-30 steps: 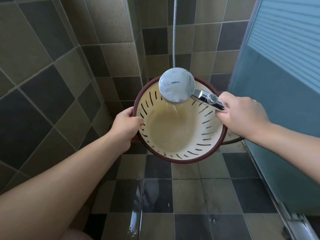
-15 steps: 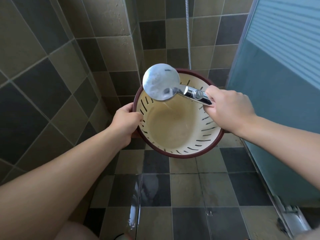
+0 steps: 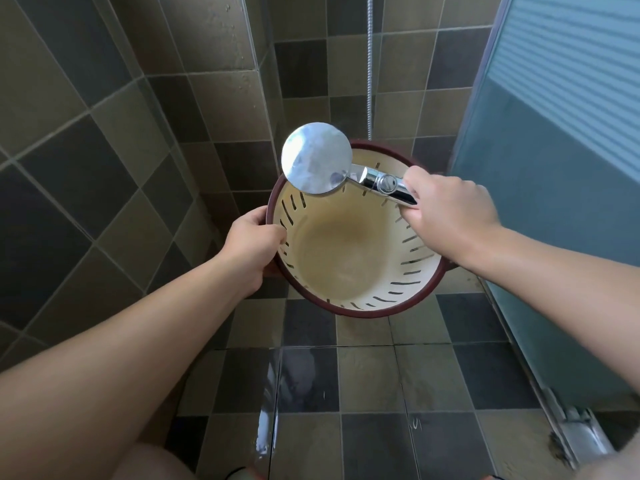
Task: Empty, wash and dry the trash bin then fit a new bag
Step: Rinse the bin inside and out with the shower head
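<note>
A round trash bin (image 3: 346,251) with a dark red rim, cream inside and slotted walls is held above the tiled floor, its mouth tilted toward me. My left hand (image 3: 252,244) grips its left rim, thumb inside. My right hand (image 3: 446,209) grips the chrome handle of a shower head (image 3: 317,157), whose round face hangs over the bin's upper left rim, pointing down into it. The bin's bottom looks wet and brownish. The bin holds no bag.
Brown and dark tiled walls close in on the left and behind. A metal shower hose (image 3: 370,64) hangs down the back wall. A frosted glass door (image 3: 554,168) stands at the right, its metal track (image 3: 575,431) on the wet floor (image 3: 311,393).
The shower head has moved left, from above the bin's middle top to its upper left rim. My right hand followed it. My left hand keeps its hold on the rim.
</note>
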